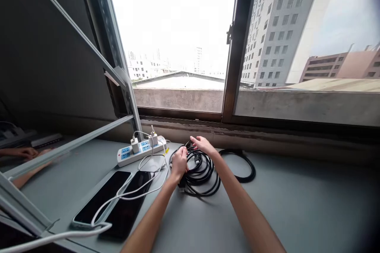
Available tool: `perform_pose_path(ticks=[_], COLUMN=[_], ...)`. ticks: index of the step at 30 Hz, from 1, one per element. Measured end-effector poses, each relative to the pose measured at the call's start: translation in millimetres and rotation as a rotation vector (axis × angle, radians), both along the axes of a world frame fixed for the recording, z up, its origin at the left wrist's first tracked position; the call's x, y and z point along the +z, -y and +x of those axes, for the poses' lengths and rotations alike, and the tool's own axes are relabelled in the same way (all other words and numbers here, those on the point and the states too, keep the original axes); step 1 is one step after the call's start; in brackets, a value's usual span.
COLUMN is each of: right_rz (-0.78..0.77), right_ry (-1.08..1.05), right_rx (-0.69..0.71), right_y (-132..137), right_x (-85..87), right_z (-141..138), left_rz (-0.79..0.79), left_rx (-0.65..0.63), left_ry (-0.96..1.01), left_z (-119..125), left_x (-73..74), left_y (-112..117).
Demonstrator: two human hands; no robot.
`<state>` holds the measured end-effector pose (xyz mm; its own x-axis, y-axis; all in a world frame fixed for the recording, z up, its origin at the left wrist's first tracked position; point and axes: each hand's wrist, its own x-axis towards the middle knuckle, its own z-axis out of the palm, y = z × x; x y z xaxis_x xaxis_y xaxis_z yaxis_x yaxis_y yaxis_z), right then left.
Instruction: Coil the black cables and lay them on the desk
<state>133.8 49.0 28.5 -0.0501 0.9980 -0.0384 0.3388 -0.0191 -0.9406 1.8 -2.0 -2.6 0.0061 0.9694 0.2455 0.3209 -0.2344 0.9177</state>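
A bundle of coiled black cables [202, 174] lies on the grey table [297, 205] under the window. My left hand [179, 162] rests on the left side of the coil, its fingers curled round the cable strands. My right hand [203, 145] hovers over the far top of the coil with fingers bent down onto the cables. A further black loop [243, 166] trails off to the right of the bundle.
A white power strip [139, 151] with two plugged chargers sits left of the coil. White cords [139, 184] run from it over two dark phones [102, 197] [129, 205]. A metal frame bar [71, 144] crosses at left, with another person's hand [22, 152] behind it.
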Motion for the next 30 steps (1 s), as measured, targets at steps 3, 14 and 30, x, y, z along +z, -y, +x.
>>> perform_pose_path(ticks=[3, 14, 30], right_rz=[-0.107, -0.081, 0.351], right_ry=[-0.004, 0.16, 0.391], right_rx=[0.078, 0.183, 0.165], right_y=[-10, -4, 81], right_x=[1.3, 40.4, 21.9], right_z=[-14, 12, 90], left_rz=[0.135, 0.383, 0.201], left_rx=[0.01, 0.236, -0.013], left_ry=[-0.079, -0.11, 0.045], left_z=[2, 2, 2], left_x=[4.4, 7.8, 0.0], left_y=[7, 19, 5])
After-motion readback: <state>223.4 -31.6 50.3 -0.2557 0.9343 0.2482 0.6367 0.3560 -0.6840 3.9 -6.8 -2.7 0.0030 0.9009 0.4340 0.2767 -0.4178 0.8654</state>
